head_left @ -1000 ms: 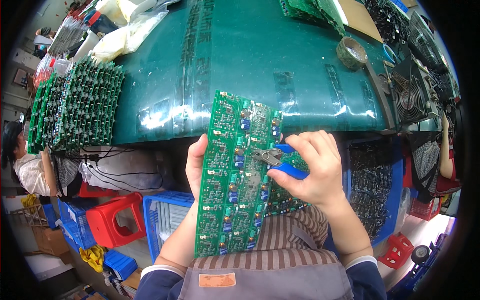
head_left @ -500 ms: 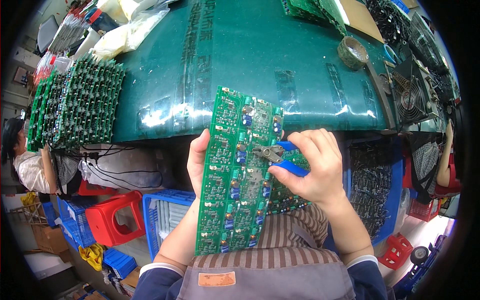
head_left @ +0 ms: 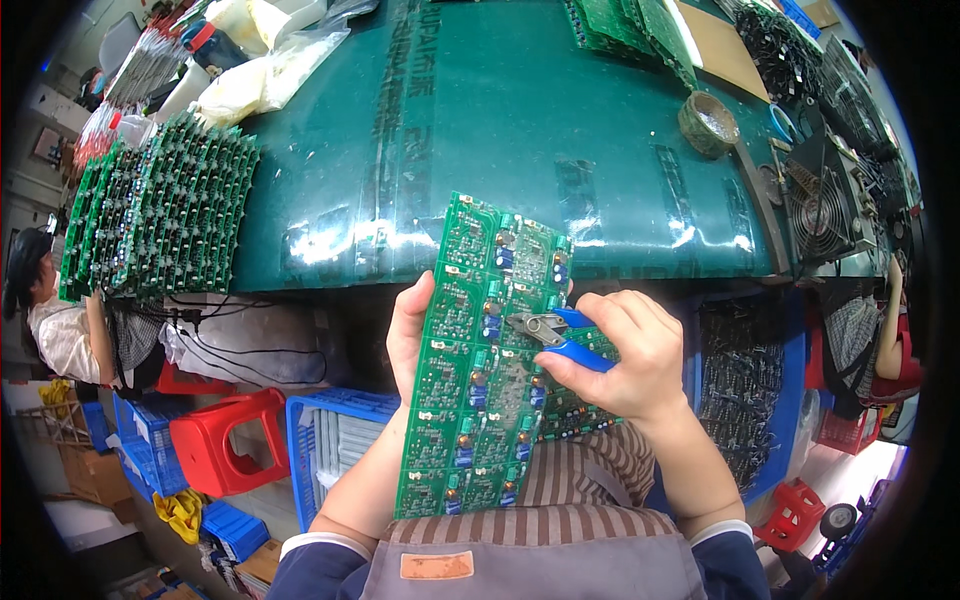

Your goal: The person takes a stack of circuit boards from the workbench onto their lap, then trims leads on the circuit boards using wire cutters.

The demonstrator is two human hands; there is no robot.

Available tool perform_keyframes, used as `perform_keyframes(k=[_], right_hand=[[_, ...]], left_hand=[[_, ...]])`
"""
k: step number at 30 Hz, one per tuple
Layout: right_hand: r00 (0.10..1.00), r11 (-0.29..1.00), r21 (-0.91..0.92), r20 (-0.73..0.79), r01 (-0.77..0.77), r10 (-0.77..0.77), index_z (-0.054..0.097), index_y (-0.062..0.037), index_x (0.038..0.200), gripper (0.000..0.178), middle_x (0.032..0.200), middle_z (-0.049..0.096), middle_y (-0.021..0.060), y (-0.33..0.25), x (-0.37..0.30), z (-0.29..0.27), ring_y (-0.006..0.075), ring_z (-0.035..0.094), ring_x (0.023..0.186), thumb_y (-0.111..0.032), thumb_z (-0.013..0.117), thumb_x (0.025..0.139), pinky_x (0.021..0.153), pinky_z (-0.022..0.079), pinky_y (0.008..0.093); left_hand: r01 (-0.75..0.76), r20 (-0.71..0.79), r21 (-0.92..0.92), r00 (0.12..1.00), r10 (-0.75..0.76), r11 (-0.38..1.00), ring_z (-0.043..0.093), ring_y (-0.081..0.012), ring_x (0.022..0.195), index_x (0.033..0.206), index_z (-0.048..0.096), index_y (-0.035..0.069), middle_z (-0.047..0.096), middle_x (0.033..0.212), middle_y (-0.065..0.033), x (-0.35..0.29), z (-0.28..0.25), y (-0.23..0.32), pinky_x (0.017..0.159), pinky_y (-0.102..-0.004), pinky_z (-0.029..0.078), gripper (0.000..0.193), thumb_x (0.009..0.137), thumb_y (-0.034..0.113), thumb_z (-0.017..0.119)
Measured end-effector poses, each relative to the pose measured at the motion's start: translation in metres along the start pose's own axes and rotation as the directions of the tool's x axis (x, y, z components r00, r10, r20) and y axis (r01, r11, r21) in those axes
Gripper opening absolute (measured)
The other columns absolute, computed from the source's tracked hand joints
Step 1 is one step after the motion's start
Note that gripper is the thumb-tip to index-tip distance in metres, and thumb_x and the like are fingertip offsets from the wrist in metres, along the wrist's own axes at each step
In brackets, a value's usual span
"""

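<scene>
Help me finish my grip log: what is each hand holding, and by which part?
The left hand holds the green circuit-board panel by its left edge; the right hand holds the diagonal cutters by their blue handles.

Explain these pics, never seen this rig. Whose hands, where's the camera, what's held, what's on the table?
No robot here: the hands are those of the person wearing the camera. There is one view, from the left of two fisheye cameras on the head, looking down, so straight edges bend.

The left hand holds a green circuit-board panel at its left edge. The right hand holds blue-handled pliers, their tips over the panel's face; whether they touch a part is too small to tell.

On the green table are a stack of boards at left, plastic bags at upper left, more boards at the top and a tape-like roll at upper right.
</scene>
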State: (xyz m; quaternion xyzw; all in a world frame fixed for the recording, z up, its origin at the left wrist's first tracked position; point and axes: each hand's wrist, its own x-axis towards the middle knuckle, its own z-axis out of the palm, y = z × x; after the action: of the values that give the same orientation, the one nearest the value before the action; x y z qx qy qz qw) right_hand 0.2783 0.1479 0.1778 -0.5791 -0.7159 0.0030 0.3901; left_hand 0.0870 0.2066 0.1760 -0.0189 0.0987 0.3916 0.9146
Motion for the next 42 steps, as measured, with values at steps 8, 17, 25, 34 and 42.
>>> perform_keyframes(k=[8,17,25,34,42], right_hand=[[1.0,1.0,0.004,-0.008,0.017,-0.016,0.069,-0.0055,0.094,0.049,0.074,0.058,0.005,-0.001,0.003,0.0,0.0239,0.057,0.066,-0.042,0.087,0.067,0.062,0.047,0.0355],[0.999,0.999,0.027,0.019,-0.027,0.026,0.069,-0.0064,0.092,0.047,0.074,0.058,0.0055,-0.002,-0.004,0.002,0.0244,0.057,0.064,-0.041,0.087,0.067,0.06,0.046,0.0359],[0.999,0.999,0.037,0.041,0.0,-0.002,0.068,-0.0063,0.096,0.051,0.082,0.06,0.0065,-0.006,-0.008,-0.002,0.0257,0.057,0.071,-0.043,0.087,0.066,0.067,0.046,0.037],[0.994,0.998,0.059,0.108,0.011,-0.017,0.067,-0.0059,0.096,0.053,0.085,0.058,0.0066,-0.01,-0.005,-0.002,0.0252,0.055,0.074,-0.044,0.087,0.065,0.067,0.042,0.0376],[0.995,0.996,0.077,0.097,-0.04,0.032,0.068,-0.0065,0.088,0.049,0.073,0.059,0.0061,-0.013,-0.013,0.0,0.024,0.061,0.065,-0.043,0.088,0.064,0.06,0.05,0.0348]], left_hand=[[0.001,-0.075,0.213,0.997,0.016,0.977,0.066,-0.033,0.109,0.131,0.059,0.002,0.065,0.125,-0.0207,0.004,0.005,0.002,0.097,-0.0494,0.052,0.059,0.096,0.048,0.048],[-0.029,-0.071,0.052,0.997,0.033,0.998,0.066,-0.035,0.109,0.132,0.058,0.001,0.064,0.125,-0.0221,0.004,0.001,-0.002,0.094,-0.049,0.054,0.062,0.096,0.05,0.047],[-0.03,-0.05,0.172,0.998,0.039,0.985,0.057,-0.0467,0.118,0.141,0.049,0.001,0.055,0.134,-0.0286,0.009,0.004,0.002,0.101,-0.0607,0.046,0.073,0.094,0.056,0.046],[-0.073,-0.079,0.159,0.993,0.086,0.985,0.064,-0.041,0.107,0.136,0.053,-0.001,0.062,0.126,-0.0241,0.014,0.019,0.001,0.092,-0.0536,0.054,0.067,0.095,0.052,0.046],[-0.1,-0.092,0.162,0.989,0.116,0.982,0.066,-0.0379,0.104,0.133,0.056,0.0,0.064,0.123,-0.0212,0.016,0.023,-0.003,0.09,-0.0508,0.055,0.065,0.095,0.052,0.046]])
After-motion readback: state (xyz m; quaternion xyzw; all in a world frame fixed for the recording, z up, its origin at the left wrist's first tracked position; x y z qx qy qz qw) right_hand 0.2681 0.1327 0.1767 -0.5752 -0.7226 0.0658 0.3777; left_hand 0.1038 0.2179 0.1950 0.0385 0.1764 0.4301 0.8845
